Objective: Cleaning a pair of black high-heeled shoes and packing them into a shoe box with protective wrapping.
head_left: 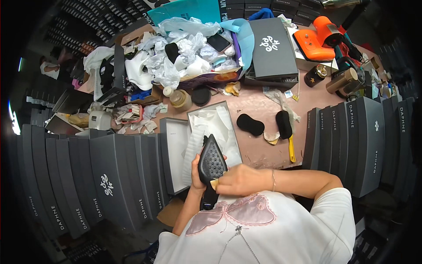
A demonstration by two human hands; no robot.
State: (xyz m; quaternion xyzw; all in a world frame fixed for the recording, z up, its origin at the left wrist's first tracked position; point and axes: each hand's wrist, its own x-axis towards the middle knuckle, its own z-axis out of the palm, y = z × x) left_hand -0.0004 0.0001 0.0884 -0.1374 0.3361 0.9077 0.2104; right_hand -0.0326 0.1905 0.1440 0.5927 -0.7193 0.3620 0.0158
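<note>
Over open box (173,145): left hand (196,174) grips black shoe (212,165), heel hidden; right hand (237,179) presses sole w/ small pad.

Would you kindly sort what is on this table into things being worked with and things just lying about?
In use: black shoe, held sole-up by left hand; small tan piece pressed on it by right hand; open shoebox with white tissue.

Lying about: orange steamer, two black pads, yellow-handled brush, closed grey box.

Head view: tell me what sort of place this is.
Probably a shoe packing or finishing bench in a stockroom. The left hand holds a black pointed shoe sole up while the right hand touches it, over an open shoebox lined with tissue, between rows of dark grey shoeboxes.
</note>
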